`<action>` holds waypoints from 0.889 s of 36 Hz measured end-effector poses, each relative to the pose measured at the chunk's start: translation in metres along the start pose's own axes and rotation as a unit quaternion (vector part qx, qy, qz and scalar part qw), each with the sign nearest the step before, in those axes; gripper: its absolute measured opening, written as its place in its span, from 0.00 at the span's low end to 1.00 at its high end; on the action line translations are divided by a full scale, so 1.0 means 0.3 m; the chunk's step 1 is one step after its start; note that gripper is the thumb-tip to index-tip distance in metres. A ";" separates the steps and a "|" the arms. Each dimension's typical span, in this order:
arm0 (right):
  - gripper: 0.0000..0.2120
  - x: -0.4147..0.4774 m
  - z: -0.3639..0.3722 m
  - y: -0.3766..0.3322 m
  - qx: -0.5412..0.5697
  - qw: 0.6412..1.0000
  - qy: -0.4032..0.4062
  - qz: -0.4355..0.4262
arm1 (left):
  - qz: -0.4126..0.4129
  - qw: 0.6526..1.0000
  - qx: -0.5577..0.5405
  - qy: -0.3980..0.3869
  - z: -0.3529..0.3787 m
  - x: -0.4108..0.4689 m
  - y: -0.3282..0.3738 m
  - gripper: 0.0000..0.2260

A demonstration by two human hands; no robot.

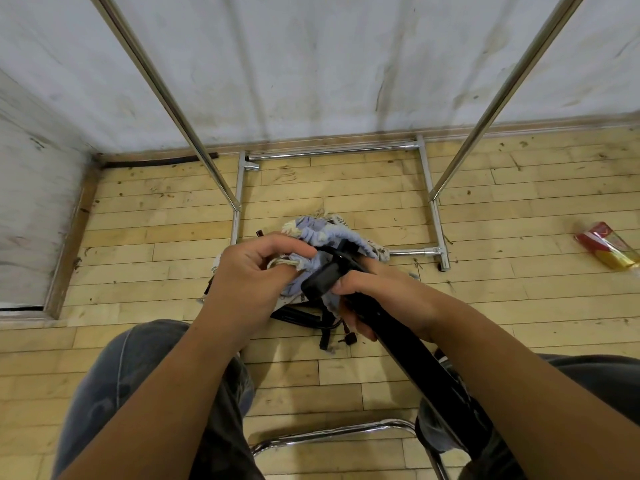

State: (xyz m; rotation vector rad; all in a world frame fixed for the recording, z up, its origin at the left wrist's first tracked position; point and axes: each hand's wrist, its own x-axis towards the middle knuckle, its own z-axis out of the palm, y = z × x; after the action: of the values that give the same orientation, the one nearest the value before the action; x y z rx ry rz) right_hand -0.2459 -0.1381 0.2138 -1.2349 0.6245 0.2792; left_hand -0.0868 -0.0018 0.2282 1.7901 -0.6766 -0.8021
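Note:
A bunched pale blue and cream patterned cloth (327, 233) sits between my hands, above the floor. My left hand (256, 271) pinches its cream gathered edge between thumb and fingers. My right hand (377, 299) grips a wide black strap-like piece (408, 344) that runs from the cloth down toward my right knee; its rounded end (320, 277) lies against the cloth. More black straps and a small buckle (349, 338) hang below the cloth.
A chrome clothes-rack frame (239, 188) stands on the wooden plank floor ahead, its two poles rising left and right. A red and yellow wrapper (609, 245) lies at right. My knees in grey jeans and a chrome chair tube (332, 433) are below.

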 end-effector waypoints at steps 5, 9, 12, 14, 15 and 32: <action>0.11 0.007 -0.009 0.005 -0.022 0.999 0.037 -0.008 | 0.000 1.000 0.001 -0.004 -0.002 0.006 -0.014 0.23; 0.17 0.007 -0.008 0.002 -0.031 0.999 0.041 -0.012 | 0.022 1.000 -0.005 -0.006 0.002 -0.003 -0.006 0.19; 0.19 0.008 -0.012 0.002 -0.019 0.999 0.049 -0.011 | 0.024 0.999 -0.027 -0.024 0.003 -0.005 0.000 0.19; 0.18 0.006 -0.014 0.002 -0.010 0.998 0.053 -0.014 | 0.015 0.998 -0.040 -0.036 0.003 -0.001 -0.001 0.22; 0.17 0.006 -0.015 0.001 -0.005 0.998 0.055 -0.015 | 0.012 0.999 -0.037 -0.038 0.003 0.001 -0.001 0.25; 0.09 0.038 -0.013 0.018 0.000 0.984 0.177 -0.034 | 0.079 0.995 0.049 -0.042 0.003 0.000 -0.003 0.22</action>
State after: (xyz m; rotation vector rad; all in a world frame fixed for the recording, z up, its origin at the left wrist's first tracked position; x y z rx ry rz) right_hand -0.2407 -0.1415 0.2021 -1.3153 0.8844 -0.0005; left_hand -0.0876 -0.0021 0.2272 1.7724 -0.9134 -0.7512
